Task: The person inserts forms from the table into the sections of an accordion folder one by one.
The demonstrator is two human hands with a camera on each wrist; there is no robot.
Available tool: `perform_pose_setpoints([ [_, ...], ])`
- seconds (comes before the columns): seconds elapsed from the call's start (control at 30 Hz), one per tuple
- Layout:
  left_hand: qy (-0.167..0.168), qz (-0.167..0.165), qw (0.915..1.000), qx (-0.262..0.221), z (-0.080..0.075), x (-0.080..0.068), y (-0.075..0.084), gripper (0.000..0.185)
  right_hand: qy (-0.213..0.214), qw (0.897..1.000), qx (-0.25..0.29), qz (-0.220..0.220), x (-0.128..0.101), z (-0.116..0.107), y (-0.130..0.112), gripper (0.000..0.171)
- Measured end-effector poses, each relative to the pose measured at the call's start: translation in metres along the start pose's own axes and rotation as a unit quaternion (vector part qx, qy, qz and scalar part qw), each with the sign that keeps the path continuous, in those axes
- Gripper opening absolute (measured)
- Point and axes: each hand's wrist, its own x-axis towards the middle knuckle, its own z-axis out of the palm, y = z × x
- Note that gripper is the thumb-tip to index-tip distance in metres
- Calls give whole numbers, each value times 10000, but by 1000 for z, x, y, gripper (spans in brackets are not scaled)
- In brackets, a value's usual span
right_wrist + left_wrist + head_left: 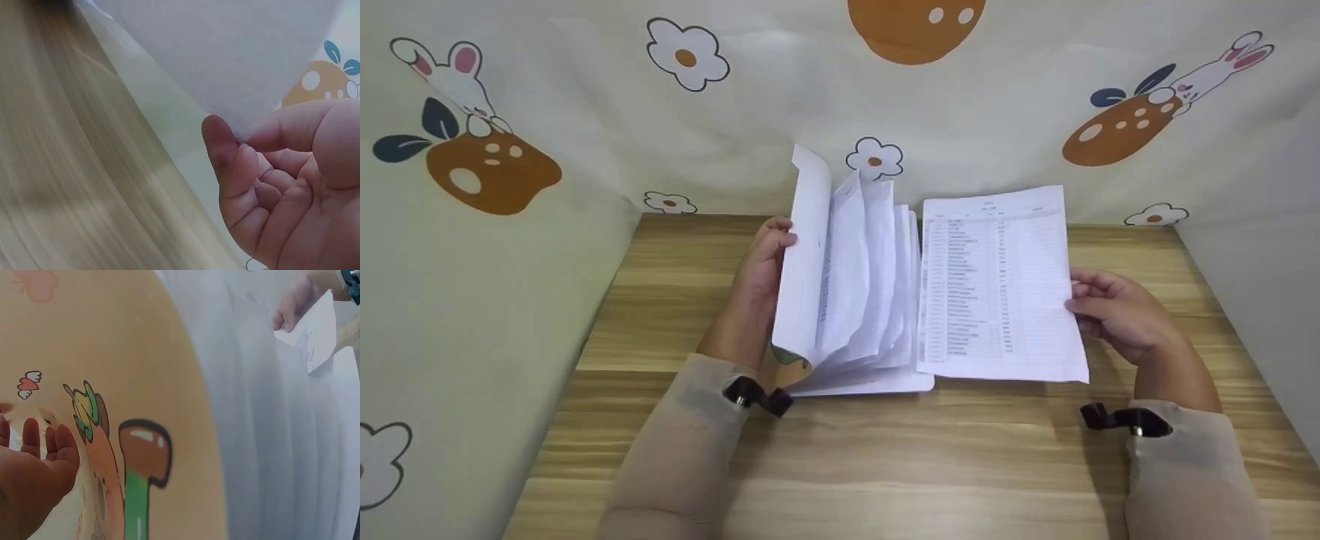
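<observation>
A folder (881, 381) with white leaves (877, 277) stands fanned open on the table. My left hand (761, 274) grips the outer edge of its raised cover, thumb on the white inner side. The left wrist view shows the cover's tan outside (169, 371) with cartoon pictures, and my left fingers (64, 444) beside it. To the right of the folder, my right hand (1125, 311) pinches the right edge of a printed paper sheet (997, 292), held up facing me. In the right wrist view, thumb and forefinger meet on the sheet's edge (225, 73).
The wood-grain table (900, 465) extends in front of the folder. A pale cloth (780, 97) printed with rabbits, oranges and flowers hangs behind and along both sides. A black wrist mount (757, 396) sits on each sleeve.
</observation>
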Motion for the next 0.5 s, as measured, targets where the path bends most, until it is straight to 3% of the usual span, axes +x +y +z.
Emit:
perform_pose_setpoints([
  [0.5,39,-51,9999,134,0,-1,1,16,-260,9993,183,-208,-10,11,-10,44],
])
